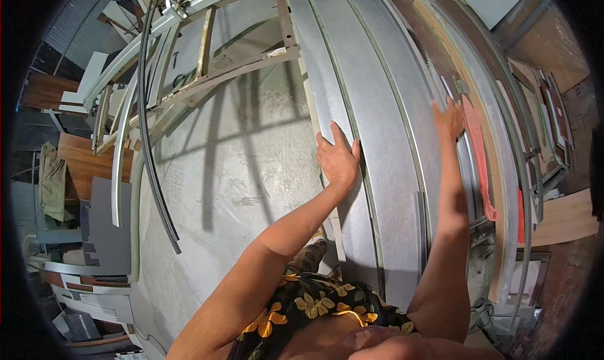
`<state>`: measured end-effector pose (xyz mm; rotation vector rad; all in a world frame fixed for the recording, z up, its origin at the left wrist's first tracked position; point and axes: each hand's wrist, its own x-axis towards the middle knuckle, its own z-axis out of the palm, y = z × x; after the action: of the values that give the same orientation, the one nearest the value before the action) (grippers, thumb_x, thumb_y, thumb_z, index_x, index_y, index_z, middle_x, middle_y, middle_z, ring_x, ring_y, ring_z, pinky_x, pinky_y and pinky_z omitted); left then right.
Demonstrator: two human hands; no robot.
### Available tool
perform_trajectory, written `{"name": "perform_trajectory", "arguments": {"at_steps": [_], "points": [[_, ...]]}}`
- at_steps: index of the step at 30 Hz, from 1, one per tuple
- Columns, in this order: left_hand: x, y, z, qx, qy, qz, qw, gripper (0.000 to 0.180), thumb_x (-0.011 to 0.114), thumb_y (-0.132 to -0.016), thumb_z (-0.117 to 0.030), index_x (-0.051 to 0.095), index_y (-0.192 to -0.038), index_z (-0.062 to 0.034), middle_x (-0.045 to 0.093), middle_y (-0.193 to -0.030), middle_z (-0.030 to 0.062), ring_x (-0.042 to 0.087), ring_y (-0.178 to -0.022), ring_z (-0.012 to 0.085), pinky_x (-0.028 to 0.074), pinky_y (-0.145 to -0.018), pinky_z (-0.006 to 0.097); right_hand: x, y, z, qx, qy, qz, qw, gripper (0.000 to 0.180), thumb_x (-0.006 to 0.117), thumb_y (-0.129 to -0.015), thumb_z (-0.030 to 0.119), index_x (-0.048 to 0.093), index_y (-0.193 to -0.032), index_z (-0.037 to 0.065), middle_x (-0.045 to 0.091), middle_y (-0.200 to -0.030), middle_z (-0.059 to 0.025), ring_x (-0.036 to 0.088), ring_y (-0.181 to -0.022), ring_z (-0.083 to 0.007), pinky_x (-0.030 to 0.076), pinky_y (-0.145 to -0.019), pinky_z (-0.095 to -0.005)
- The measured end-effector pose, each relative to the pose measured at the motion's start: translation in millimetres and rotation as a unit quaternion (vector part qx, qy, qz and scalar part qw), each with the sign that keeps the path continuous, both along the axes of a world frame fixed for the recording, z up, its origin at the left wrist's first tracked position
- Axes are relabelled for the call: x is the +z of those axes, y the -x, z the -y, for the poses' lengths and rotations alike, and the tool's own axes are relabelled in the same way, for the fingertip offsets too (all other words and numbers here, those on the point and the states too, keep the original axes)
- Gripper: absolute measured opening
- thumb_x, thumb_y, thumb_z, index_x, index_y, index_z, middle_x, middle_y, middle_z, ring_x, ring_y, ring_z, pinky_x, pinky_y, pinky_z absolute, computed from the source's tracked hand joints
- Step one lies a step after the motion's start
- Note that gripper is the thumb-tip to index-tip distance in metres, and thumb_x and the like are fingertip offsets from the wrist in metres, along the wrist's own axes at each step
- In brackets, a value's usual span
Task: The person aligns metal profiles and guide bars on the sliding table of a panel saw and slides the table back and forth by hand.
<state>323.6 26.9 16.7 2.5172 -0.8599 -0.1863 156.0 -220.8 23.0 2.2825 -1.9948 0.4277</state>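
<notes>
Both hands lie flat and spread on a long grey panel [384, 140] atop the panel-saw table, its long axis running away from the person. Left hand [338, 157], fingers wide, rests on the panel's left edge; right hand [450, 118], also spread, presses its far right side beside the red saw guard [479, 152].

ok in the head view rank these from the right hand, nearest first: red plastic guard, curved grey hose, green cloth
From the right hand:
1. Red plastic guard, right beside the hand.
2. Curved grey hose, across the floor on the left.
3. Green cloth, at the far left edge.
</notes>
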Motion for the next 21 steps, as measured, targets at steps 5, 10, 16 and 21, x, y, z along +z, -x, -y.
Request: {"name": "perform_trajectory", "arguments": {"at_steps": [5, 10, 16, 21], "points": [[-4, -11, 14, 0.001, 0.008, -0.003, 1.0, 0.076, 0.066, -0.085, -0.035, 0.029, -0.146, -0.0094, 0.033, -0.136, 0.036, 0.047, -0.113, 0.0472, 0.039, -0.095, 0.052, -16, 121, -79, 0.154, 0.079, 0.02, 0.985, 0.043, 0.071, -0.082, 0.033, 0.065, -0.116, 0.008, 0.06, -0.094, -0.0153, 0.059, -0.095, -0.0333, 0.048, -0.079, -0.0449], [-4, -23, 24, -0.006, 0.006, 0.0, 1.0, 0.074, 0.065, -0.086, -0.034, 0.029, -0.145, -0.0084, 0.033, -0.135, 0.0355, 0.048, -0.111, 0.0469, 0.04, -0.094, 0.052, -38, 136, -87, 0.115, -0.006, 0.121, 0.986, 0.037, 0.069, -0.083, 0.026, 0.067, -0.117, 0.009, 0.056, -0.086, -0.0162, 0.057, -0.085, -0.0338, 0.046, -0.075, -0.0436], [-6, -32, 32, -0.009, 0.015, 0.016, 1.0, 0.074, 0.065, -0.086, -0.033, 0.029, -0.145, -0.0077, 0.033, -0.133, 0.0359, 0.049, -0.109, 0.0469, 0.041, -0.093, 0.052, -40, 70, -29, 0.083, 0.062, 0.087, 0.991, 0.035, 0.067, -0.086, 0.028, 0.068, -0.116, 0.01, 0.057, -0.086, -0.0165, 0.058, -0.085, -0.0346, 0.047, -0.075, -0.045], [0, -39, 38, -0.013, 0.021, -0.016, 1.0, 0.071, 0.066, -0.086, -0.033, 0.031, -0.143, -0.0084, 0.036, -0.13, 0.0392, 0.048, -0.111, 0.0495, 0.041, -0.093, 0.053, -31, 29, 7, 0.033, 0.038, 0.042, 0.998, 0.036, 0.067, -0.086, 0.031, 0.068, -0.116, 0.012, 0.059, -0.091, -0.0176, 0.06, -0.091, -0.0353, 0.048, -0.077, -0.0451]]}}
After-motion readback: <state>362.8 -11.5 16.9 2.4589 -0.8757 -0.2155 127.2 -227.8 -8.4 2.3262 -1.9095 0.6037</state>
